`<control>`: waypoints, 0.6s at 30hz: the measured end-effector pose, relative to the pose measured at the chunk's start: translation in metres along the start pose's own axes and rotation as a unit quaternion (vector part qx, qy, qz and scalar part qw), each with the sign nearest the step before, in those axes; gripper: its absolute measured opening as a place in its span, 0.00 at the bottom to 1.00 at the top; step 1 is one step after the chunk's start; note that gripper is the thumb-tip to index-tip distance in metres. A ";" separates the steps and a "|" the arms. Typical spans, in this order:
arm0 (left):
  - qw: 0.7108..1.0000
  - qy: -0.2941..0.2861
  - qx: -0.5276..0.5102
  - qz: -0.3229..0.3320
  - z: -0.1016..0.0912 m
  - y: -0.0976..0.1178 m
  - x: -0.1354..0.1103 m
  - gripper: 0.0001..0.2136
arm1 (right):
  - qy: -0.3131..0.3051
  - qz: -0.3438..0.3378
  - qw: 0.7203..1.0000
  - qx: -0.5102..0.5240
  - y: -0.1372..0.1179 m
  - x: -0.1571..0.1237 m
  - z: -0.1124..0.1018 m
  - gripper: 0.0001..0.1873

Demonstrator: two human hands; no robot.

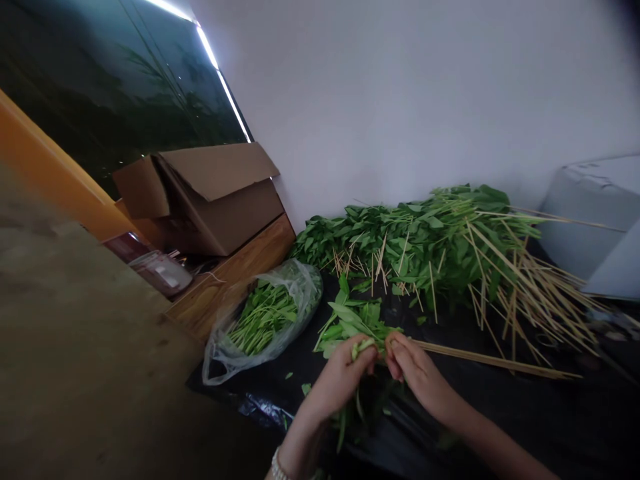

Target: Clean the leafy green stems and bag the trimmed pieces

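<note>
My left hand (340,377) is closed on a small bunch of green leafy stems (353,320), its fingers curled round the stalks. Right beside it, my right hand (413,370) pinches the near end of a long bamboo skewer (495,361) that runs off to the right over the black plastic sheet (550,420). The two hands touch at the fingertips. More loose leaves hang below my left hand.
A big heap of leafy greens threaded on skewers (430,243) lies behind the hands. A clear plastic bag of stems (265,317) sits at the left. A cardboard box (210,197) and a wooden ledge (235,273) stand further left. A grey container (595,213) is at the right.
</note>
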State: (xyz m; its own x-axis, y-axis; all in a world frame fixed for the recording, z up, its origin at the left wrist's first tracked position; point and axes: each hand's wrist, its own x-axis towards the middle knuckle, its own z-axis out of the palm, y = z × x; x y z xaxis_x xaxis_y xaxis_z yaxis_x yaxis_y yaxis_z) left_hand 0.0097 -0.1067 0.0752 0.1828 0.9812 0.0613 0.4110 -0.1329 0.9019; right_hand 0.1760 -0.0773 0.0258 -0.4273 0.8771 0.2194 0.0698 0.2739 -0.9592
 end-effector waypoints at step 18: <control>0.883 -0.040 0.401 0.241 0.003 -0.010 0.086 0.29 | -0.278 0.093 0.952 0.093 0.000 -0.011 0.008 0.10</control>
State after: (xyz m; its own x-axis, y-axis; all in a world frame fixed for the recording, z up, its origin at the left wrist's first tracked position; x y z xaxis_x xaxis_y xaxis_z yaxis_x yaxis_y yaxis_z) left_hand 0.0241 -0.0215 0.0703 0.5582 0.7750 0.2962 0.7626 -0.6199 0.1847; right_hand 0.1731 -0.0902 0.0215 -0.8373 0.5455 -0.0362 0.0526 0.0144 -0.9985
